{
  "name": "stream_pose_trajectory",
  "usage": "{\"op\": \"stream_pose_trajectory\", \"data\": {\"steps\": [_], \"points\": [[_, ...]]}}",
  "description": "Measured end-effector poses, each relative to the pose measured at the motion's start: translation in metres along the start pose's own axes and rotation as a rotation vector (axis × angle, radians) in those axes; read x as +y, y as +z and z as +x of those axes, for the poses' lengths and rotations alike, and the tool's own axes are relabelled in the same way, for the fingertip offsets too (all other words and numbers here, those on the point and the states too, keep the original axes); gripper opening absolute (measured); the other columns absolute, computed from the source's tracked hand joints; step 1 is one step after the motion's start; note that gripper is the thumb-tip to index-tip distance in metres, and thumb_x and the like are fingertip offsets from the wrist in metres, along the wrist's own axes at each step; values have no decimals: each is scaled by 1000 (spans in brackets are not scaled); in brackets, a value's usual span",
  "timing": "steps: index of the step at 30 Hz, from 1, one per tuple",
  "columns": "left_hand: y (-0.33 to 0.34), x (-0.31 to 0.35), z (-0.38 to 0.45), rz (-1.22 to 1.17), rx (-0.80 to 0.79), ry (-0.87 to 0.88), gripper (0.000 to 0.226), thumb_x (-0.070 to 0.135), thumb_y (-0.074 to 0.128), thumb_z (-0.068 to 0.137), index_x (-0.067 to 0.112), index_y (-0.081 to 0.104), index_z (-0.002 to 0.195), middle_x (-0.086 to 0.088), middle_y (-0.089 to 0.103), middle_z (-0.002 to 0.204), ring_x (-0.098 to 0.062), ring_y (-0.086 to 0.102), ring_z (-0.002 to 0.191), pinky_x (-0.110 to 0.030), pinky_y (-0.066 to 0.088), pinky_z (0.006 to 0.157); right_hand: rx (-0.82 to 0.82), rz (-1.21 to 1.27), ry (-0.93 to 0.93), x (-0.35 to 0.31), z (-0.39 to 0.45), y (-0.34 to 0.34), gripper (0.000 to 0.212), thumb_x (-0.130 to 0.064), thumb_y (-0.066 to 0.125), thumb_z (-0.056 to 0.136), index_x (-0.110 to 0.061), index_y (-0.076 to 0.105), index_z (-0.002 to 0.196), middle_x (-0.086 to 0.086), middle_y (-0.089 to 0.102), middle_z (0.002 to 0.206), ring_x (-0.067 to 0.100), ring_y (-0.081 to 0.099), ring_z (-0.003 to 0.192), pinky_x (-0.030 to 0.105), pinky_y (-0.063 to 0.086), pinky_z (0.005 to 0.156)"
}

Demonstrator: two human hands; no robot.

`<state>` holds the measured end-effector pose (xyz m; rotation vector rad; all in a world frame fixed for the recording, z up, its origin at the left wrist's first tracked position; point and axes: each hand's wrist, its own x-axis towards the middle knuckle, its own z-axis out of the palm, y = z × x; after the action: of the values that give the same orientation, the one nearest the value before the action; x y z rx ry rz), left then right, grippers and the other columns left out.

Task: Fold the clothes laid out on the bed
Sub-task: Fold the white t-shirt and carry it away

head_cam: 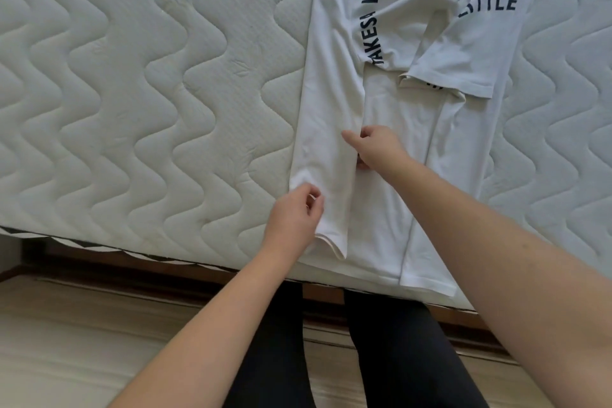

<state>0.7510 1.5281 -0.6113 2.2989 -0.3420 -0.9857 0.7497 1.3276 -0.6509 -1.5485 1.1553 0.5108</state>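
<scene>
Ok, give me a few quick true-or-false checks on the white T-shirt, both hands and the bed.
1. The white T-shirt with dark lettering lies on the quilted white mattress. True.
2. The left hand pinches the shirt's folded side near the hem. True.
3. The right hand rests on bare mattress, off the shirt. False: it holds the folded flap's edge.
4. The shirt is folded into a compact square. False: only its sides are folded in.
5. The hem reaches the mattress's near edge. True.

bare forearms with no sleeves in view, and black trousers [381, 351] on both legs
</scene>
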Motion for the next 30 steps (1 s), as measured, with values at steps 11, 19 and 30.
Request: {"op": "stream_pose_trajectory", "data": {"steps": [11, 19, 30], "points": [[12, -84, -48, 261, -180, 254, 75, 45, 82, 65, 23, 47, 127, -5, 40, 130, -24, 43, 119, -38, 40, 105, -181, 63, 79, 55, -43, 29, 21, -29, 57, 96, -13, 67, 107, 6, 71, 106, 23, 69, 91, 41, 58, 83], [33, -61, -66, 85, 163, 120, 15, 13, 70, 87, 6, 59, 96, 5, 44, 96, -7, 42, 83, -17, 32, 72, -320, 298, 116, 71, -53, 23, 20, -30, 63, 94, -23, 64, 113, -2, 72, 107, 17, 71, 94, 31, 58, 74], [24, -84, -83, 488, 347, 18, 19, 7, 70, 77, 10, 51, 80, -3, 50, 60, -24, 37, 46, -26, 27, 44, -213, 144, -36, 91, -65, 50, 21, -24, 60, 96, -14, 65, 114, 10, 69, 91, 22, 66, 70, 34, 59, 67]]}}
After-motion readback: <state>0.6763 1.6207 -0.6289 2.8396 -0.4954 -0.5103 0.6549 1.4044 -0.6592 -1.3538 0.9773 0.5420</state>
